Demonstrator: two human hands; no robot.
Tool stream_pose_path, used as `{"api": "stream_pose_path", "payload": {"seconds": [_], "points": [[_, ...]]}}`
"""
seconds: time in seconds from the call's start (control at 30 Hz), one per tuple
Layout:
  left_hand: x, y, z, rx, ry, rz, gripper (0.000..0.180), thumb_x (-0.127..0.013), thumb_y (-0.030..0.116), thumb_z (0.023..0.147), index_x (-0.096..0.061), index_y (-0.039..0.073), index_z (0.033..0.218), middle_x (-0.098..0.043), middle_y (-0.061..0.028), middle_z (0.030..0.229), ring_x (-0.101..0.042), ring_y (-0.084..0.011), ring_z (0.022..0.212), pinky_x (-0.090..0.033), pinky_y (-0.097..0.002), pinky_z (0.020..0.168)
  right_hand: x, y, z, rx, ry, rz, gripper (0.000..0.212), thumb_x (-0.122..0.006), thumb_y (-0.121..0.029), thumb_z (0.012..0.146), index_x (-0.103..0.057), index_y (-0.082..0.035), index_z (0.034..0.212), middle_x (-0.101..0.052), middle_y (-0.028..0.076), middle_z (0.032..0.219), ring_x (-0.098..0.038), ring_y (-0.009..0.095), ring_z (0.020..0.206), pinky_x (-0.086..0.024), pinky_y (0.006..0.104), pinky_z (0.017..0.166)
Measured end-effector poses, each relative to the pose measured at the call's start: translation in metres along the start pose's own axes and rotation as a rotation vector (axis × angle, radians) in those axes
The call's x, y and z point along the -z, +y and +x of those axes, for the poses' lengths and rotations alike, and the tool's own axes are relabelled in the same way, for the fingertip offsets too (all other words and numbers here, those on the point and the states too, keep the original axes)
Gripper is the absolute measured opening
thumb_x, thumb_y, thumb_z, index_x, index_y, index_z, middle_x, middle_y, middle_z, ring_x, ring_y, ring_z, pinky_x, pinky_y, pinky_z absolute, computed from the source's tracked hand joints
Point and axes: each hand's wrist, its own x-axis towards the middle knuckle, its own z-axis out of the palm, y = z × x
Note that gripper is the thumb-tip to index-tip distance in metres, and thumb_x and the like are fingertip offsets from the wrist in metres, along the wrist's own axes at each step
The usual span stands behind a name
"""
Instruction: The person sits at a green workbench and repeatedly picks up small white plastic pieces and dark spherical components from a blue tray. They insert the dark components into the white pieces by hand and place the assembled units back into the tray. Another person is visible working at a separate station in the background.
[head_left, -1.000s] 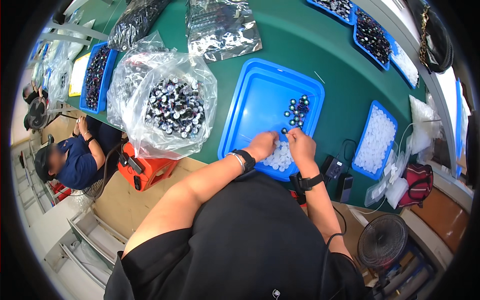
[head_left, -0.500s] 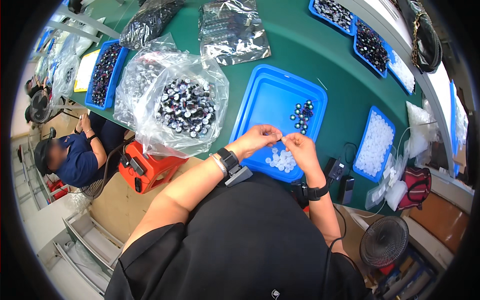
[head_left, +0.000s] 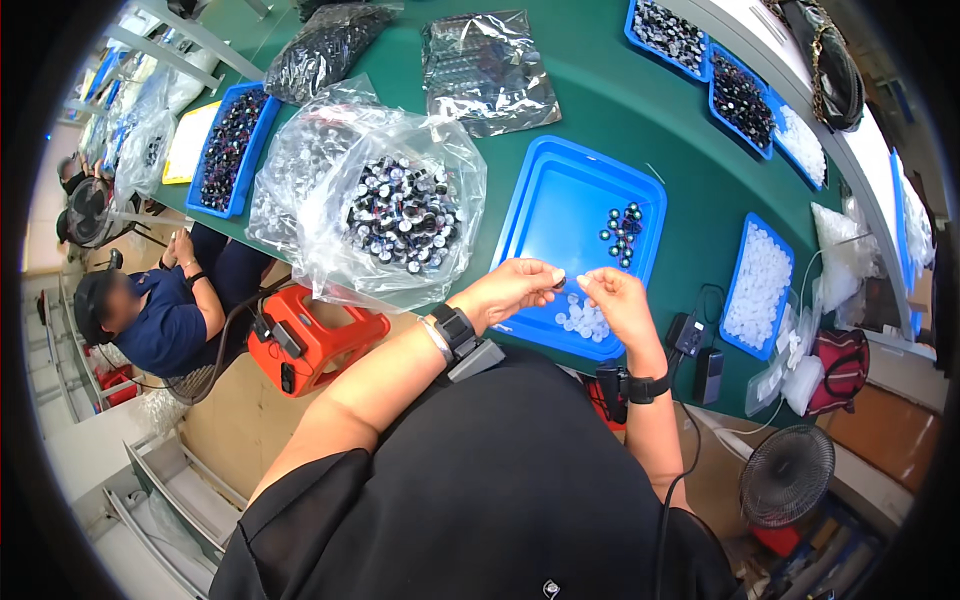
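Orange stool [head_left: 315, 345], floor fan [head_left: 787, 477], seated co-worker [head_left: 160, 320], black handbag [head_left: 835, 65], green table [head_left: 600, 110]

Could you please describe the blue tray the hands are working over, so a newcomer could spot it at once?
On the green table, find the big clear bag of dark caps. The tray lies just right of it, under both hands. Unlike the full trays around, it is mostly bare, with one dark cluster and one white pile.

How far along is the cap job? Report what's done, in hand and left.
Done: a small cluster of dark pieces lies in the blue tray. In hand: left hand pinches a dark piece, right hand a white one. Left: white caps in the tray and a full bag of dark pieces.
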Motion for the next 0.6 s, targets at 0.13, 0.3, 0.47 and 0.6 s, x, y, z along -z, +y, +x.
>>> {"api": "stream_pose_path", "payload": {"seconds": [0.13, 0.3, 0.47, 0.6], "points": [[0.009, 0.001, -0.015, 0.025, -0.061, -0.299, 0.02, -0.06, 0.017, 0.092, -0.058, 0.0, 0.101, -0.061, -0.0084, 0.092, -0.056, -0.0118, 0.074, -0.049, -0.0227, 0.066, 0.015, 0.002, -0.008, -0.027, 0.072, 0.127, 0.018, -0.067, -0.02, 0.086, -0.066, -0.003, 0.089, -0.059, -0.002, 0.068, -0.052, 0.004, 0.065, -0.038, 0.0198, 0.058], [0.004, -0.007, -0.017, 0.063, -0.175, -0.623, 0.022, -0.058, 0.017, 0.093, -0.055, -0.002, 0.103, -0.058, -0.0106, 0.095, -0.054, -0.0123, 0.077, -0.05, -0.023, 0.065, -0.014, -0.011, -0.019, 0.057, 0.108, 0.262, 0.023, -0.066, -0.02, 0.088, -0.067, -0.003, 0.104, -0.065, 0.0, 0.089, -0.057, 0.007, 0.078, -0.043, 0.02, 0.07], [-0.032, -0.011, -0.019, 0.047, -0.204, -0.653, 0.021, -0.054, 0.019, 0.095, -0.054, 0.001, 0.106, -0.057, -0.0096, 0.096, -0.053, -0.0109, 0.076, -0.049, -0.0223, 0.066, -0.023, -0.017, -0.015, 0.179, 0.085, 0.491, 0.018, -0.068, -0.015, 0.086, -0.069, -0.002, 0.098, -0.067, 0.003, 0.089, -0.058, 0.009, 0.083, -0.045, 0.023, 0.074], [-0.043, -0.026, -0.009, 0.029, -0.278, -0.67, 0.025, -0.053, 0.017, 0.095, -0.053, -0.002, 0.111, -0.058, -0.0108, 0.1, -0.056, -0.0119, 0.082, -0.051, -0.0238, 0.071, -0.002, -0.018, -0.009, 0.165, 0.033, 0.638, 0.011, -0.068, -0.013, 0.086, -0.066, -0.002, 0.09, -0.067, 0.007, 0.088, -0.061, 0.013, 0.082, -0.047, 0.0255, 0.078]]}}
